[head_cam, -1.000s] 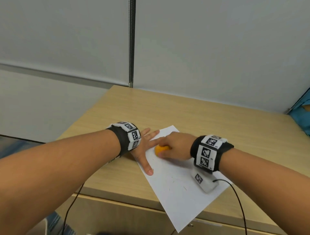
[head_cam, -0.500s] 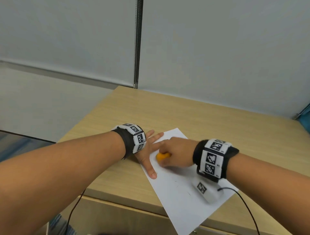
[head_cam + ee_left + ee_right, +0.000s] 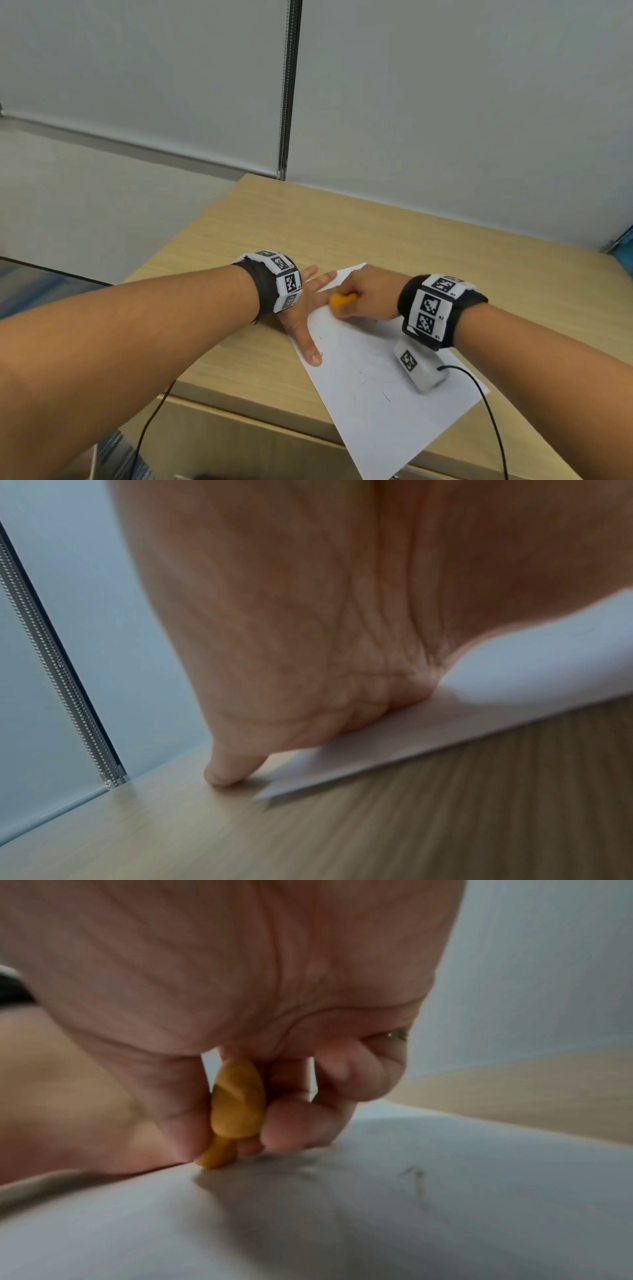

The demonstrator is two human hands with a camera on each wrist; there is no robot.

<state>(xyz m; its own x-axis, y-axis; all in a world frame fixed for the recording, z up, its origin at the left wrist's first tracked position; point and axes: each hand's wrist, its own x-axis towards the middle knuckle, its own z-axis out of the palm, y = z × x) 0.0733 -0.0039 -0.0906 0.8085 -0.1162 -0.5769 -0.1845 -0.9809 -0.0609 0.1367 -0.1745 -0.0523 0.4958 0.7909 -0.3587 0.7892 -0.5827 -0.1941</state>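
A white sheet of paper [image 3: 383, 387] lies skewed on the wooden desk [image 3: 342, 226], its near corner over the front edge. My left hand [image 3: 308, 308] lies flat with spread fingers on the sheet's left edge [image 3: 377, 750], pressing it down. My right hand [image 3: 366, 294] pinches a small orange eraser [image 3: 340, 301] between thumb and fingers and holds its tip against the paper [image 3: 342, 1218]; the eraser [image 3: 236, 1104] shows clearly in the right wrist view. Faint pencil marks [image 3: 416, 1177] remain on the sheet.
A small white block with a black marker [image 3: 419, 368] and a black cable hangs under my right wrist over the paper. Grey blinds [image 3: 445, 102] stand behind the desk, with a bead chain [image 3: 51, 656]. The desk drops off at the left and front.
The right hand with the eraser has shifted slightly on the paper, in small rubbing strokes. The left hand stays pressed on the sheet.
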